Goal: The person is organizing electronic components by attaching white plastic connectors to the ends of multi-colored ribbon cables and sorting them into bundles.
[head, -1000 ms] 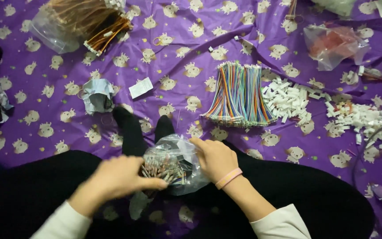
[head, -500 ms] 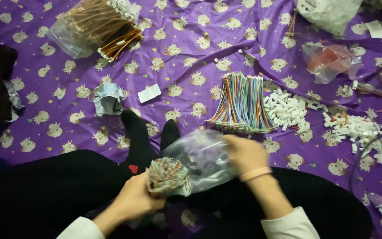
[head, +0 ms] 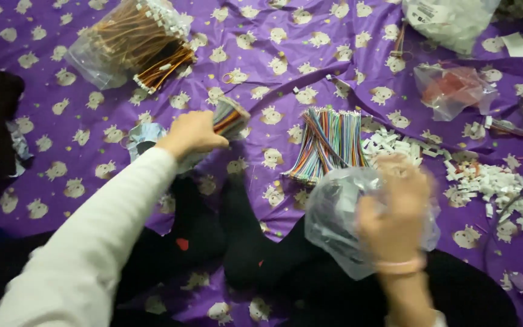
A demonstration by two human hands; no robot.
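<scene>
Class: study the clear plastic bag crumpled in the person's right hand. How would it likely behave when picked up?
The clear plastic bag looks thin and crinkled, so probably floppy and light. It bunches under the right hand, suggesting it crushes easily. Its glossy film may be slippery.

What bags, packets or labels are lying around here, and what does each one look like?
Clear bag, far left: orange and brown wires with white plugs.
Clear bag, far right: white contents, white label; print unreadable.
Clear bag, right: red contents.
Crumpled clear bag, held by the right hand.
Multicoloured wire bundle, gripped by the left hand.
White paper slip, far right.
</scene>
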